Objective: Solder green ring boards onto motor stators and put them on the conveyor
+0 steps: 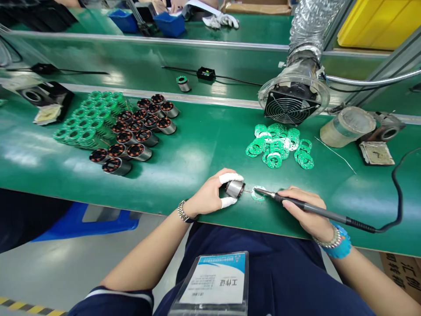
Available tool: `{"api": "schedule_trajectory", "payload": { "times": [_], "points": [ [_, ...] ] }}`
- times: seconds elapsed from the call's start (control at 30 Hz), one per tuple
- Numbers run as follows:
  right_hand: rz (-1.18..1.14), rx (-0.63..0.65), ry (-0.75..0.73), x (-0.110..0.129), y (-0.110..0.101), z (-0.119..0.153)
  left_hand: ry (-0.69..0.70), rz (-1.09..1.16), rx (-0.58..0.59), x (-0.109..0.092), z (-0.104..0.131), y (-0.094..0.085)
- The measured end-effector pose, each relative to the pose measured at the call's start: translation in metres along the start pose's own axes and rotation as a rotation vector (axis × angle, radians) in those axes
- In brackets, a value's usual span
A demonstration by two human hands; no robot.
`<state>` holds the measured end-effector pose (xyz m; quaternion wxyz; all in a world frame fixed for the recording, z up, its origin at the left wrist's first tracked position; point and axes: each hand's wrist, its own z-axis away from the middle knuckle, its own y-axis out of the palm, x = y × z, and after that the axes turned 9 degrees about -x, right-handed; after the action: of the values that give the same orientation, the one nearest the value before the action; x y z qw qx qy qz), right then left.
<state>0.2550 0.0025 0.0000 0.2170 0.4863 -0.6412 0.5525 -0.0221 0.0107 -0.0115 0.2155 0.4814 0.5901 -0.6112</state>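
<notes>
My left hand (215, 193), with white finger cots on thumb and forefinger, grips a silver motor stator (234, 189) lying on its side near the table's front edge. A thin wire runs from the stator toward a green ring-shaped circuit board (258, 193) just to its right. In my right hand (307, 210) is a soldering iron (304, 205), held like a pen, its tip at the ring board. Whether the tip touches the board or hovers just over it, I cannot tell. Beyond my right hand lies a loose heap of similar ring boards (275, 145).
Several upright stators (140, 151) stand at left beside rows of green-topped ones (87, 120). A fan on a duct (291, 107) hangs over the back right. Near it are a round tub (347, 127) and an iron stand with sponge (377, 153). The iron's cord (399, 193) loops at right.
</notes>
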Motion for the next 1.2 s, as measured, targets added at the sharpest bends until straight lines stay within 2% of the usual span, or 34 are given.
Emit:
{"api": "schedule_trajectory", "payload": {
  "times": [0.47, 1.2],
  "points": [
    [-0.041, 0.070, 0.031, -0.0007, 0.0010, -0.0035, 0.000, 0.001, -0.007, 0.0002, -0.0018, 0.0003],
    [-0.059, 0.025, 0.043, -0.0008, 0.0009, -0.0039, 0.000, -0.024, -0.013, 0.0001, -0.0016, 0.0007]
  ]
}}
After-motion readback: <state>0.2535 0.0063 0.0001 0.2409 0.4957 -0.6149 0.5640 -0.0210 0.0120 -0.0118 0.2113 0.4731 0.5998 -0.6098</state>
